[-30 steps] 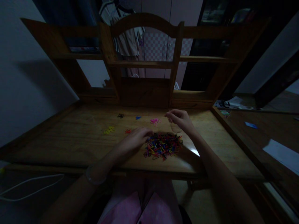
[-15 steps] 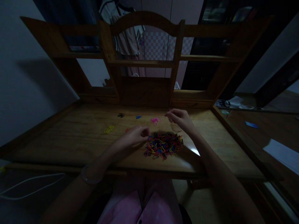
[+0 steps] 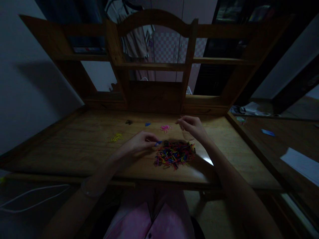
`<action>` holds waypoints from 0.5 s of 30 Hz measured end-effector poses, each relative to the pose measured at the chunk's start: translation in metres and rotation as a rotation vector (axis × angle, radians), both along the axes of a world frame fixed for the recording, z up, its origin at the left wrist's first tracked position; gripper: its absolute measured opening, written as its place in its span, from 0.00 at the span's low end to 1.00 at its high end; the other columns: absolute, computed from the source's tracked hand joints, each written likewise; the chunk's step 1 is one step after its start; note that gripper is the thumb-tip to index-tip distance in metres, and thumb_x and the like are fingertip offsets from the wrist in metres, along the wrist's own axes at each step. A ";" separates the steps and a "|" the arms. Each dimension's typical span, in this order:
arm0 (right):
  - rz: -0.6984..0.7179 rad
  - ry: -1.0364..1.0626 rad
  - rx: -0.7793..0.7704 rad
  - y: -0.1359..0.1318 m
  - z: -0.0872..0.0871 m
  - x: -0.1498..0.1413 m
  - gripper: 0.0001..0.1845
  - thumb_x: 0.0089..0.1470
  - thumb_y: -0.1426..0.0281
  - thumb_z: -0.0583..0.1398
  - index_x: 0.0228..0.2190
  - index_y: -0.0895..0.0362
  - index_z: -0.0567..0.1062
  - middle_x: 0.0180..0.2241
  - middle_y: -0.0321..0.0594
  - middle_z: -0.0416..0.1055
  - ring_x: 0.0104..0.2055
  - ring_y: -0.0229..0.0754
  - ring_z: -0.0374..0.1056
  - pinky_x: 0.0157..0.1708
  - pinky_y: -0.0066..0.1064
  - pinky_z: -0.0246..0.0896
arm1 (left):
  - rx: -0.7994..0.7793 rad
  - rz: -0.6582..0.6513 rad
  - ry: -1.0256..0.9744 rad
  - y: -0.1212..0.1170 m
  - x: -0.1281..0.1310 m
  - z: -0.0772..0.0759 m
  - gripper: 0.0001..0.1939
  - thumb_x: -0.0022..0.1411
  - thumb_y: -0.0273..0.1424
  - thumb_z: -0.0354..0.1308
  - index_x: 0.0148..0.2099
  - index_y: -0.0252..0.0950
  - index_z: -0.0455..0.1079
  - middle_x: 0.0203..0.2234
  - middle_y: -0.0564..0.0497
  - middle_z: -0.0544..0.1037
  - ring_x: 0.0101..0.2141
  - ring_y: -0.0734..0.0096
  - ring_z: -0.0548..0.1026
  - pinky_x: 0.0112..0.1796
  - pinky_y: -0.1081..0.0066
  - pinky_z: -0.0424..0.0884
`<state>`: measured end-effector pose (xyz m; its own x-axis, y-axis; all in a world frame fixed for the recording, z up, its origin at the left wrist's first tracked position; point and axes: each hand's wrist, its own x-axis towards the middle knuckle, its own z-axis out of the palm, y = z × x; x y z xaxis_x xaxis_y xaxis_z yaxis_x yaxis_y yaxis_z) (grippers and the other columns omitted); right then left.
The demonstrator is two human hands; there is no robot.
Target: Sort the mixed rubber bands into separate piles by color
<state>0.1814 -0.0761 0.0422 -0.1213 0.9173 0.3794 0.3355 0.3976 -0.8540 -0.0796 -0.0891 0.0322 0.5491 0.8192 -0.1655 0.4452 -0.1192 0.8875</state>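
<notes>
A mixed pile of small rubber bands (image 3: 175, 154) in red, black, yellow, blue and pink lies on the wooden desk. At its upper left edge my left hand (image 3: 141, 142) pinches a blue rubber band (image 3: 158, 142) between thumb and fingertips. My right hand (image 3: 190, 125) hovers above the far right side of the pile, its fingers pressed together; whatever they hold is too small and dark to make out. Beyond the pile lie small one-colour groups: pink rubber bands (image 3: 165, 128), blue rubber bands (image 3: 148, 124), black rubber bands (image 3: 129, 122) and yellow rubber bands (image 3: 117, 137).
A wooden shelf unit (image 3: 154, 68) rises along the desk's far edge. To the right, a lower brown surface holds a blue packet (image 3: 267, 132) and white paper (image 3: 301, 166). A white cable (image 3: 35, 192) hangs at the lower left.
My left hand has drawn back slightly to the left from the pile's edge, and a blue rubber band now shows in its pinch. My right hand has stayed almost still.
</notes>
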 end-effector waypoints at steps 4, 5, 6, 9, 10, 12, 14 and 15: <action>0.011 0.008 0.009 0.002 -0.002 0.001 0.13 0.55 0.63 0.58 0.28 0.60 0.77 0.20 0.35 0.65 0.24 0.34 0.61 0.25 0.28 0.53 | 0.059 0.025 -0.008 0.002 0.004 -0.004 0.12 0.53 0.35 0.62 0.36 0.31 0.75 0.29 0.47 0.78 0.30 0.68 0.74 0.31 0.72 0.69; 0.014 0.009 0.009 0.002 -0.002 0.001 0.13 0.55 0.63 0.58 0.29 0.60 0.77 0.20 0.35 0.65 0.24 0.34 0.61 0.25 0.28 0.53 | 0.086 0.026 -0.010 0.002 0.006 -0.006 0.11 0.53 0.35 0.62 0.35 0.32 0.76 0.29 0.47 0.78 0.31 0.68 0.74 0.31 0.72 0.69; 0.015 0.009 0.011 0.002 -0.002 0.001 0.13 0.55 0.64 0.58 0.29 0.60 0.77 0.20 0.35 0.65 0.24 0.34 0.61 0.25 0.28 0.53 | 0.106 0.022 -0.012 0.001 0.008 -0.007 0.10 0.53 0.35 0.61 0.34 0.32 0.76 0.29 0.47 0.78 0.31 0.68 0.74 0.32 0.72 0.68; 0.016 0.007 0.013 0.000 -0.001 0.001 0.13 0.55 0.64 0.58 0.28 0.60 0.77 0.20 0.35 0.65 0.24 0.34 0.61 0.25 0.27 0.53 | 0.167 0.004 -0.002 -0.006 0.015 -0.007 0.09 0.54 0.32 0.60 0.34 0.33 0.76 0.28 0.47 0.78 0.31 0.67 0.74 0.32 0.71 0.68; 0.015 0.005 0.011 0.000 -0.001 0.001 0.13 0.55 0.63 0.58 0.28 0.60 0.77 0.20 0.35 0.65 0.24 0.34 0.61 0.25 0.27 0.53 | 0.200 -0.005 0.006 -0.010 0.017 -0.007 0.08 0.53 0.31 0.59 0.34 0.33 0.76 0.28 0.48 0.78 0.31 0.67 0.74 0.32 0.71 0.68; 0.009 0.003 0.006 -0.001 0.001 0.000 0.13 0.55 0.63 0.58 0.28 0.60 0.77 0.20 0.35 0.65 0.24 0.34 0.60 0.25 0.27 0.52 | 0.266 -0.026 0.032 -0.018 0.020 -0.004 0.07 0.53 0.29 0.58 0.34 0.33 0.75 0.29 0.48 0.77 0.31 0.68 0.73 0.33 0.71 0.68; 0.003 0.004 0.003 -0.001 0.001 0.000 0.13 0.55 0.63 0.58 0.28 0.60 0.77 0.20 0.35 0.65 0.23 0.34 0.60 0.25 0.27 0.52 | 0.312 -0.062 0.058 -0.023 0.022 -0.003 0.06 0.52 0.28 0.57 0.33 0.34 0.75 0.30 0.49 0.77 0.32 0.68 0.73 0.33 0.71 0.67; 0.004 0.007 0.005 -0.001 0.000 0.000 0.14 0.55 0.63 0.58 0.28 0.60 0.77 0.20 0.35 0.65 0.23 0.34 0.60 0.25 0.27 0.52 | 0.332 -0.085 0.069 -0.025 0.022 -0.003 0.06 0.52 0.27 0.57 0.33 0.34 0.74 0.30 0.49 0.76 0.32 0.68 0.73 0.34 0.71 0.67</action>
<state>0.1815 -0.0772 0.0426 -0.1222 0.9149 0.3846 0.3279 0.4030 -0.8545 -0.0574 -0.1136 0.0290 0.6145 0.7864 0.0631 0.4788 -0.4353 0.7624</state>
